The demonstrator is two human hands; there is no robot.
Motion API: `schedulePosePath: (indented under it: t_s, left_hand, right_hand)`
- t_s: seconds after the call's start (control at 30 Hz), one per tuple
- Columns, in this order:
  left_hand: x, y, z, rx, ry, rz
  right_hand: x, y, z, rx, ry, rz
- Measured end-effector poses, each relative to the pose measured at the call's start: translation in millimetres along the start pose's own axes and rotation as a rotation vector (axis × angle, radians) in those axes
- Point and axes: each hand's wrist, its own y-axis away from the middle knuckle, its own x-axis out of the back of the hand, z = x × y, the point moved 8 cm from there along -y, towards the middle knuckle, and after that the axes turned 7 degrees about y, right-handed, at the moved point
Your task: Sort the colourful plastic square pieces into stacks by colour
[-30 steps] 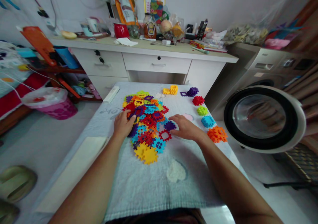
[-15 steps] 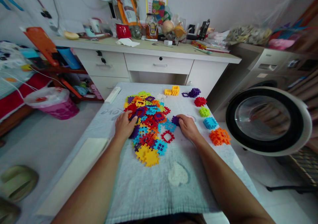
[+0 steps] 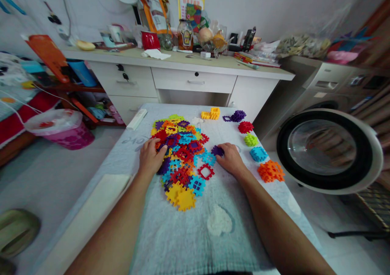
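A heap of colourful interlocking plastic tiles (image 3: 185, 153) lies on the cloth-covered table. At its left edge rests my left hand (image 3: 152, 155), fingers bent over red and purple tiles and thumb spread apart; it is open, and its fingertips are partly hidden. To the right of the heap, my right hand (image 3: 230, 157) pinches a purple tile (image 3: 217, 150) between thumb and fingers. Near that hand lie a blue tile (image 3: 209, 157) and a red square frame tile (image 3: 206, 171). Two solid yellow tiles (image 3: 185, 200) overlap at the heap's near end.
Tiles grouped by colour line the far and right sides: yellow (image 3: 211, 113), purple (image 3: 238, 115), red (image 3: 245, 127), green (image 3: 250, 140), blue (image 3: 258, 154) and orange (image 3: 271, 172). A white box (image 3: 137, 119) sits far left. Beyond stands a cluttered desk (image 3: 189, 66); a washing machine's round door (image 3: 324, 151) hangs open rightward.
The view has shifted slightly. Both hands stay in nearly the same places, the right one still on the purple tile.
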Motion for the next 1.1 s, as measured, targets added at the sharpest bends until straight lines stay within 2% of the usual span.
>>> schedulePosePath:
  t_s: [0.23, 0.4, 0.47, 0.57, 0.7, 0.8, 0.9, 1.1]
  left_hand:
    - [-0.3, 0, 1, 0.028, 0.005, -0.013]
    - [-0.9, -1, 1, 0.026, 0.001, -0.015]
    - [-1.4, -1, 1, 0.009, -0.001, -0.015]
    - [-2.0, -2, 1, 0.003, -0.003, -0.014]
    - [-1.9, -1, 1, 0.009, -0.014, -0.012]
    - [-1.9, -1, 1, 0.017, -0.015, -0.017]
    - [-1.5, 0, 1, 0.026, -0.015, -0.021]
    - [-1.0, 1, 2, 0.011, -0.010, -0.024]
  right_hand:
    - [0, -17, -6, 0.161, 0.170, -0.247]
    - [19, -50, 7, 0.232, 0.228, -0.272]
    - [34, -72, 24, 0.232, 0.238, -0.231]
    - [55, -107, 63, 0.182, 0.270, -0.159]
    - [72, -147, 129, -0.010, 0.340, -0.080]
    - [75, -169, 169, -0.150, 0.385, -0.040]
    - [69, -185, 190, -0.207, 0.413, -0.061]
    - [49, -205, 196, -0.179, 0.432, -0.131]
